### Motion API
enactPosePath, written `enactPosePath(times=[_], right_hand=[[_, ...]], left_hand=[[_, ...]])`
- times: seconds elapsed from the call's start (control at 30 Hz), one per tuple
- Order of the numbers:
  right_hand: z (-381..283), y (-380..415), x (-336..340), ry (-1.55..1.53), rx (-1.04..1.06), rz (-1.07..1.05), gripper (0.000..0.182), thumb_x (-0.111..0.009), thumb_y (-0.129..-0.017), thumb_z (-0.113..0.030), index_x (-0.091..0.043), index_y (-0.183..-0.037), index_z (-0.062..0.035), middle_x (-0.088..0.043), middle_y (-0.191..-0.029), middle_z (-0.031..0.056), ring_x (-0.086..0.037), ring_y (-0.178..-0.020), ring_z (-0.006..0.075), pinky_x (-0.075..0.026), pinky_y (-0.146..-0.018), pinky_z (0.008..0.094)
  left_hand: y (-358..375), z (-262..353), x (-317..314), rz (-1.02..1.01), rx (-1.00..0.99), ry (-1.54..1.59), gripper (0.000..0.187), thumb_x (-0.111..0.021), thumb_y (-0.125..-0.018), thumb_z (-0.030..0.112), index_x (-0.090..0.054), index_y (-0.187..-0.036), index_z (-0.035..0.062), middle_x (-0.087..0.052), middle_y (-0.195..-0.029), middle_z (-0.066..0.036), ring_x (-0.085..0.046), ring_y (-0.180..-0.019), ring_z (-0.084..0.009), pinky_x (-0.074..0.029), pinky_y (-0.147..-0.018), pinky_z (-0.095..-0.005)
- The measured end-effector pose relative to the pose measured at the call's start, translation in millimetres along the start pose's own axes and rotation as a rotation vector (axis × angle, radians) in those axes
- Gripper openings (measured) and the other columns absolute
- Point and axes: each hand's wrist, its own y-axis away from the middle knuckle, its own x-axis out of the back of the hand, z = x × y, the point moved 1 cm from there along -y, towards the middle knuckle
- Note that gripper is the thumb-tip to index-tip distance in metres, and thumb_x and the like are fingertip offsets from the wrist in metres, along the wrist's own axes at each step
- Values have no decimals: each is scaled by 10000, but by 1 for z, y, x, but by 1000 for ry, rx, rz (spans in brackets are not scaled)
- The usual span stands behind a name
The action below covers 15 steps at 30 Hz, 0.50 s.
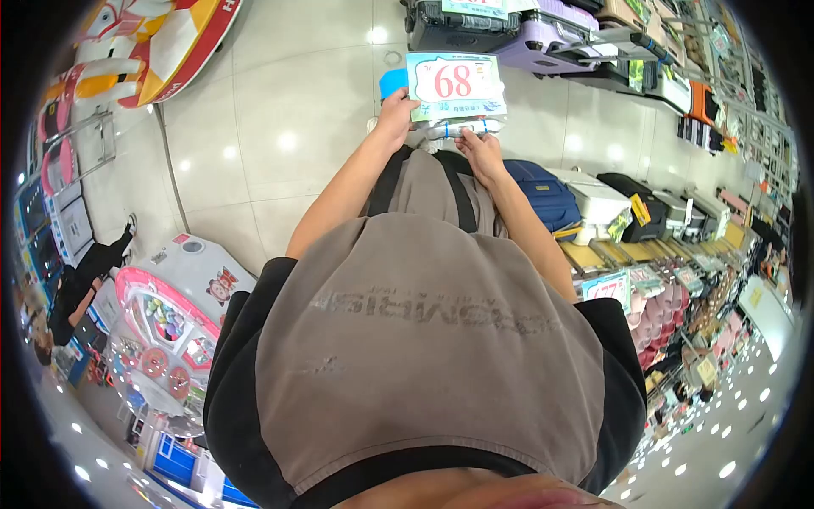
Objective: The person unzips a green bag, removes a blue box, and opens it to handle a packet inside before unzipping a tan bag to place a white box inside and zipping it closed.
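In the head view a price sign (458, 85) with a large red 68 stands out in front of me. My left hand (393, 120) is closed at its left edge, fingers gripping the border. Part of a bright blue object (393, 82) shows behind the sign beside those fingers. Just below the sign lies a silvery-grey bar-shaped piece (462, 129) with blue bands around it. My right hand (482, 154) has its fingers closed on this piece; what it belongs to is hidden under the sign and my clothes.
Suitcases, one black (462, 32) and one purple (543, 38), stand ahead to the right. A navy suitcase (541, 195) and a white one (593, 199) are by my right arm. A pink-rimmed game machine (174, 318) and a person in black (78, 293) are at left.
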Motion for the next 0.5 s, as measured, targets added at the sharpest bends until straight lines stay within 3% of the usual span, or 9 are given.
enactPosePath(times=[0.1, 0.27, 0.5], right_hand=[[33, -39, 17, -41, -71, 4, 192, -656, -961, -122, -587, -1092, 0, -649, -1021, 75, -620, -862, 166, -525, -787, 311], [21, -61, -2, -119, -37, -77, 186, -669, -954, -125, -594, -1058, 10, -646, -977, 75, -608, -856, 173, -502, -814, 324], [24, -78, -11, -11, -46, -4, 182, -660, -956, -119, -583, -1063, 7, -639, -923, 62, -596, -774, 131, -494, -721, 286]], left_hand=[[-43, -20, 18, 59, 2, -167, 365, -564, -897, -11, -539, -1261, -22, -650, -1150, -129, -636, -1055, -224, -505, -894, -352], [-91, -50, 43, 266, 31, -414, 294, -620, -868, 35, -628, -1155, -26, -693, -1066, -118, -648, -960, -205, -493, -830, -324], [-82, -34, 35, 345, 128, -150, 298, -608, -893, 115, -627, -1177, 27, -680, -1092, -104, -660, -960, -204, -514, -799, -360]])
